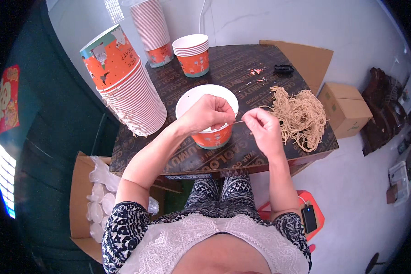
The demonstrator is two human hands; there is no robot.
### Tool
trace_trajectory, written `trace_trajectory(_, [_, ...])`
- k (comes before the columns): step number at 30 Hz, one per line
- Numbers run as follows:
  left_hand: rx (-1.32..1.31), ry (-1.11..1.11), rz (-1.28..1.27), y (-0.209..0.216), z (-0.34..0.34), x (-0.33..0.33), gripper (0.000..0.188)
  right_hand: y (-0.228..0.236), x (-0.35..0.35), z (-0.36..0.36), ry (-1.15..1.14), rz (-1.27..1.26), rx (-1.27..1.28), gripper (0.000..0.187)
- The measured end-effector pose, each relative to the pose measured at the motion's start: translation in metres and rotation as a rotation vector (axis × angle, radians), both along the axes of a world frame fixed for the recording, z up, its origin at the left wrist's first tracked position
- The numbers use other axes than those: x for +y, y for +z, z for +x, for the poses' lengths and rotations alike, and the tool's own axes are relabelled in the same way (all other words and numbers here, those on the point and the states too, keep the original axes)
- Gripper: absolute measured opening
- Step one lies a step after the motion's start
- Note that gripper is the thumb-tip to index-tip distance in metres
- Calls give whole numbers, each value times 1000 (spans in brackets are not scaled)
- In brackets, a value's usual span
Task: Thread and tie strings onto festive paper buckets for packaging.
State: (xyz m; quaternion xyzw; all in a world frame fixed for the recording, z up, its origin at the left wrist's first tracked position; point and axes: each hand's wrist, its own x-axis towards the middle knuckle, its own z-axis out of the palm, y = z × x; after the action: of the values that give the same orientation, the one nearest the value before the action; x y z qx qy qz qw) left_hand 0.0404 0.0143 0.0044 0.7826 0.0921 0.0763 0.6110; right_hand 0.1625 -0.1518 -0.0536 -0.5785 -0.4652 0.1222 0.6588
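Note:
An orange paper bucket [214, 139] with a white inside stands at the table's front middle. My left hand [209, 112] is over its rim, fingers closed in a pinch on a short tan string [239, 122]. The string runs across to my right hand [263, 129], just right of the bucket, whose thumb and forefinger pinch its other end. Whether the string passes through the bucket's wall is hidden by my fingers. Right of my right hand lies a loose heap of tan strings [301, 116].
A tall leaning stack of buckets [139, 98] with strings along its rims stands left. Behind are a wrapped stack [150, 27] and a short stack [191, 57]. A black object [284, 69] and small red-white bits [256, 71] lie at the back right. Cardboard boxes [347, 109] flank the table.

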Motion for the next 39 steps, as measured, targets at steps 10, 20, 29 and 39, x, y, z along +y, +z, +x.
trace_trajectory(10, [-39,-43,144,-9,9,3,7,32,12,12,354,94,-288,16])
trace_trajectory(20, [-22,-79,-50,-6,5,6,9,19,8,8,-85,-18,-443,22])
trace_trajectory(29, [-27,-112,-83,-5,7,6,8,7,16,3,-83,84,-441,13])
trace_trajectory(39, [11,-79,-87,-4,8,7,9,-2,10,-9,-154,220,-573,9])
